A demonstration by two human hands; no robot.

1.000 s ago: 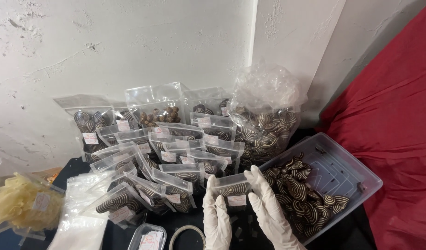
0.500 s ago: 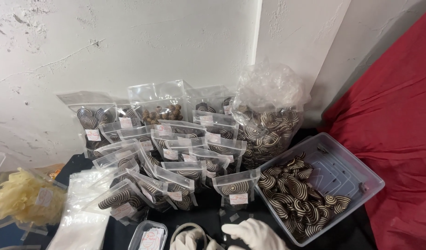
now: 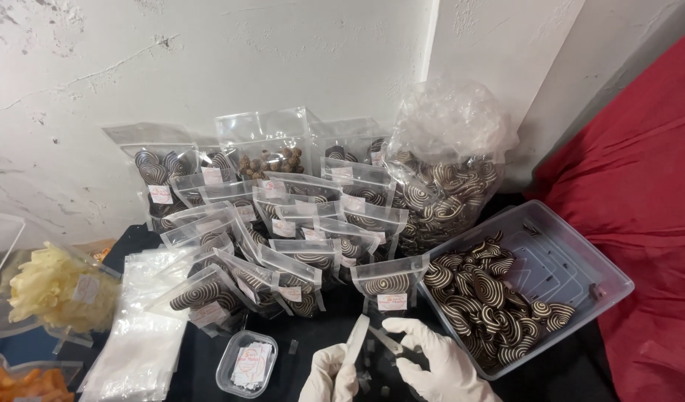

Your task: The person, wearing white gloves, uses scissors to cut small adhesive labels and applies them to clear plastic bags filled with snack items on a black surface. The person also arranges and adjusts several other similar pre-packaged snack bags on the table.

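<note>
Approx. two dozen clear pouches (image 3: 298,246) of striped swirl cookies are already standing filled and labelled in rows at 11–12 o'clock, incl. the newest pouch (image 3: 391,286), upright just at the tub's near-left corner. Still left: the clear plastic tub (image 3: 573,279) at 2 o'clock is holding a good heap of loose cookies (image 3: 484,298), the big bulk bag (image 3: 447,179) at 1 o'clock is approx. half full, and a stack of empty pouches (image 3: 138,342) is lying at 8 o'clock. Judging by that, work is well along but not done.

Left hand (image 3: 329,374) and right hand (image 3: 432,362), both gloved, are working at 6 o'clock, fingers pinched on a thin white strip (image 3: 356,341), prob. label backing; can't tell exactly.

Vs. 0.5 s ago: hands are sitting higher in view, strip now raised. Vs. 1 s ago: that pouch is no longer in the hands.
</note>
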